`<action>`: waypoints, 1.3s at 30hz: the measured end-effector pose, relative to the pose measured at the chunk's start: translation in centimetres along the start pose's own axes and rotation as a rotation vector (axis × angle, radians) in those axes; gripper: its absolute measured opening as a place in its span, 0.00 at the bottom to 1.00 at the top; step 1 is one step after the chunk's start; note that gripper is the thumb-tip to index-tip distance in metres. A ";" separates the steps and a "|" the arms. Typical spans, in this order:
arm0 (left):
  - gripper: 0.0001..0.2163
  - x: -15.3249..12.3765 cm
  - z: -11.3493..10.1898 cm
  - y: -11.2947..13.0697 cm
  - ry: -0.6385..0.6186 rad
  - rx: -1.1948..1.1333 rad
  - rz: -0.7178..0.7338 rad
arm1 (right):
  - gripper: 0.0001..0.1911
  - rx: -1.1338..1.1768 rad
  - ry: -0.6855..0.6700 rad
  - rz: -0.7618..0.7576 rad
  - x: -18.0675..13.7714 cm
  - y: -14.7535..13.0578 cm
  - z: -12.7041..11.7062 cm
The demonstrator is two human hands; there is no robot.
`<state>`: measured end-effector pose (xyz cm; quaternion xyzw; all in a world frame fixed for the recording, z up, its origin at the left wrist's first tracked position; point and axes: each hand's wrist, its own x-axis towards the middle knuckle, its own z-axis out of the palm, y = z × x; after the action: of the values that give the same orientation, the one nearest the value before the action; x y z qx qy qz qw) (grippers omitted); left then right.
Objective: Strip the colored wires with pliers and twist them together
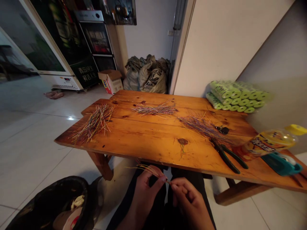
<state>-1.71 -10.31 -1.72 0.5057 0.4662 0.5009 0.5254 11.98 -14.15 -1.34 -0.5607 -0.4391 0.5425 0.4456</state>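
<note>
My left hand point(151, 183) is closed around a small bundle of thin wires point(141, 167), whose loose ends fan out to the left. Close beside it, my right hand point(185, 191) pinches the short end of the same wires between thumb and forefinger. Both hands are over my lap, just below the table's near edge. On the wooden table point(134, 134) lie a pile of coloured wires point(94, 123) at left, another wire pile point(154, 109) at the back middle and a third wire pile point(201, 126) at right. A few short wires point(182, 150) lie near the front edge.
Pliers with dark green handles point(230, 158), keys point(222, 129), a bottle of orange drink point(268, 143) and a teal tape dispenser point(279, 163) lie at right. Green rolls in plastic point(237, 97) are stacked behind. A lined bin point(81, 183) stands at lower left.
</note>
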 end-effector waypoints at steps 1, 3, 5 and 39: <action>0.05 0.0 0.1 0.0 0.005 0.014 -0.008 | 0.18 0.006 0.014 0.000 0.0 0.0 0.1; 0.06 0.0 0.2 0.0 0.025 0.040 -0.027 | 0.17 -0.070 0.074 -0.059 0.0 0.2 0.3; 0.06 0.0 0.3 0.0 0.056 0.047 -0.060 | 0.12 -0.241 0.161 -0.206 0.0 0.5 0.5; 0.07 0.8 1.7 -1.3 -0.014 -0.368 -0.390 | 0.20 0.544 -0.181 0.220 0.2 2.8 2.3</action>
<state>0.06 -9.64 -2.90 0.3056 0.4523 0.4630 0.6983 9.67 -14.47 -4.17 -0.4143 -0.2523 0.7329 0.4771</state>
